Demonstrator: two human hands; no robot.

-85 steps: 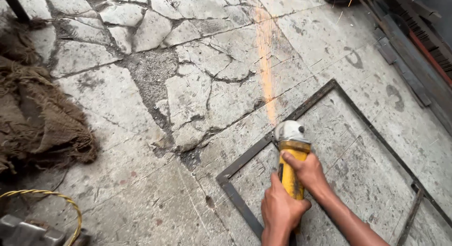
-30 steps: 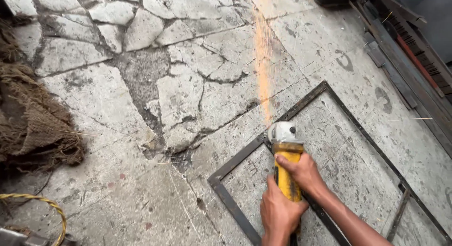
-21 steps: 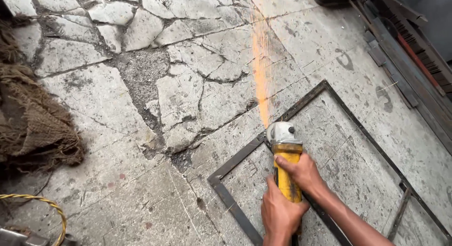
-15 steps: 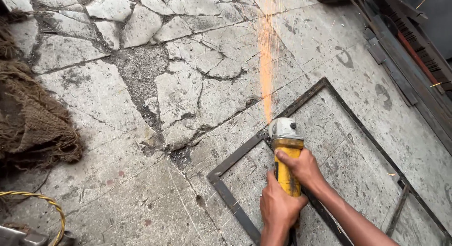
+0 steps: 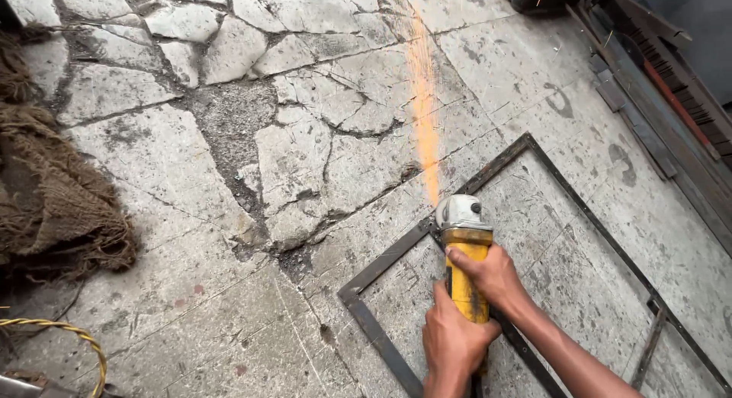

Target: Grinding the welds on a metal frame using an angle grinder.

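Head view, looking straight down: I've got both hands wrapped on the yellow-bodied angle grinder with the grey metal head [image 5: 462, 249]. My right hand [image 5: 494, 277] is curled tight around the upper part of the yellow body, just behind the head, fingers closed over it; my left hand [image 5: 453, 339] is clenched around the rear of the handle, lower in the frame, the two hands almost touching. The grinder's head sits on the top bar of the dark flat steel rectangular frame [image 5: 381, 264], which lies flat on the cracked pale stone floor [image 5: 305, 146], near the middle of that long bar. A narrow stream of orange sparks [image 5: 424, 116] shoots up and away from the head, across the broken slabs toward the top of the frame. Off to the left lies a heap of brown burlap sacking [image 5: 53, 207], well apart from the work, and below it a loop of yellow twisted cord [image 5: 76, 341]. Along the right edge, dark metal bars [image 5: 648, 93] lie stacked beside the floor.
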